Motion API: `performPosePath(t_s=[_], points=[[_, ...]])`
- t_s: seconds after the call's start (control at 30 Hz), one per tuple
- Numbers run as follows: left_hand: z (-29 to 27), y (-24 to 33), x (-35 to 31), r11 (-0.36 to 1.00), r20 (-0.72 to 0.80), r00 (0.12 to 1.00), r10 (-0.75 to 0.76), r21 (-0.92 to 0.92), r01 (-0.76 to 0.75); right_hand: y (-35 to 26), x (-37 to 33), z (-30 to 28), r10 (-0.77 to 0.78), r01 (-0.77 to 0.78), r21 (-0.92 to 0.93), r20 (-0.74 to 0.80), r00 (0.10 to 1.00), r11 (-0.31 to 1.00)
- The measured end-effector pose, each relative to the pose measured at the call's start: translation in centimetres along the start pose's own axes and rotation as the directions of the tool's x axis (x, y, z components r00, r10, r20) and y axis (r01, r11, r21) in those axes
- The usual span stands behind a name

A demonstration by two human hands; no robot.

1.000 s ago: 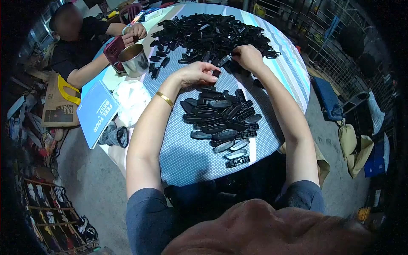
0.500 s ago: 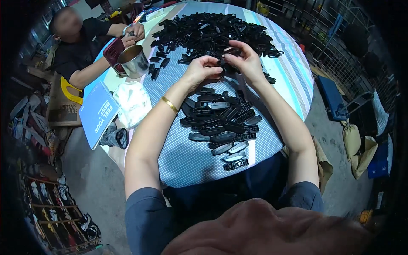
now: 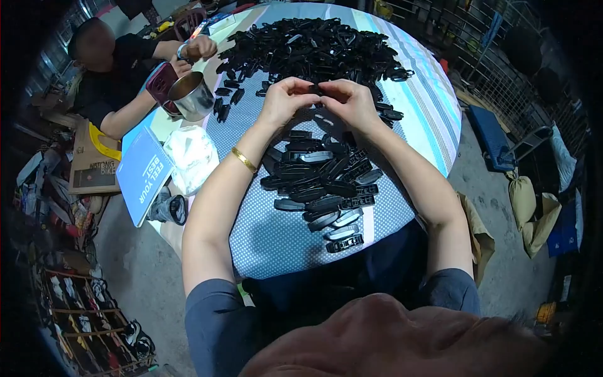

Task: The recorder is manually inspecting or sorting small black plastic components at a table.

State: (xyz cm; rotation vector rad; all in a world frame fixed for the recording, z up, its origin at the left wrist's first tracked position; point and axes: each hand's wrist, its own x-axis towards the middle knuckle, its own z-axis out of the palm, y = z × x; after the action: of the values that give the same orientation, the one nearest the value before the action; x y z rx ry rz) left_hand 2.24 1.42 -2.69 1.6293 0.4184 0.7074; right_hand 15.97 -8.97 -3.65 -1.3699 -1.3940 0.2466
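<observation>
My left hand [image 3: 286, 102] and my right hand [image 3: 353, 104] meet over the middle of the table, thumbs and fingertips pinched together. Between them is a small black plastic part [image 3: 316, 90], mostly covered by the fingers. Just beyond lies a big heap of black plastic parts [image 3: 314, 47]. Nearer to me, between my forearms, is a smaller pile of black oblong pieces [image 3: 323, 169], several with grey or silvery faces. A gold bangle [image 3: 244, 160] circles my left wrist.
The round table [image 3: 264, 251] has a patterned, striped cover. Left of my arm are a metal mug [image 3: 192, 97], a white plastic bag [image 3: 190, 158] and a blue notebook [image 3: 143, 173]. Another person [image 3: 107, 69] sits at the far left near a dark red phone [image 3: 162, 81].
My right hand has come left and down, its raised fingers closing in, and now meets my left hand at the small part. The other person's hands have shifted slightly.
</observation>
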Motion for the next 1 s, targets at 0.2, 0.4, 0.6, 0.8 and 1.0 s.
performPosePath(t_s=[0.2, 0.4, 0.6, 0.8, 1.0], points=[[1.3, -0.4, -0.1, 0.995, -0.104, 0.994, 0.023, -0.098, -0.033, -0.6, -0.4, 0.1, -0.249, 0.226, -0.231, -0.074, 0.966, 0.946], [1.7, 0.0, -0.3, 0.988, -0.11, 0.988, 0.107, -0.098, -0.118, -0.8, -0.4, 0.8, -0.275, 0.236, -0.273, -0.113, 0.955, 0.933], [0.6, 1.0, -0.2, 0.991, 0.014, 0.997, 0.074, -0.111, -0.072, 1.2, 0.0, 0.2, 0.078, -0.096, 0.142, 0.125, 0.989, 0.985], [0.6, 1.4, -0.2, 0.991, 0.068, 0.995, 0.071, -0.121, -0.063, -0.9, -0.7, 0.0, -0.026, 0.04, -0.268, 0.054, 0.998, 0.963], [-0.1, 3.2, -0.1, 0.948, 0.137, 0.979, 0.148, 0.262, -0.18, 0.7, 1.6, -3.7, 0.133, -0.15, 0.138, 0.128, 0.983, 0.979]])
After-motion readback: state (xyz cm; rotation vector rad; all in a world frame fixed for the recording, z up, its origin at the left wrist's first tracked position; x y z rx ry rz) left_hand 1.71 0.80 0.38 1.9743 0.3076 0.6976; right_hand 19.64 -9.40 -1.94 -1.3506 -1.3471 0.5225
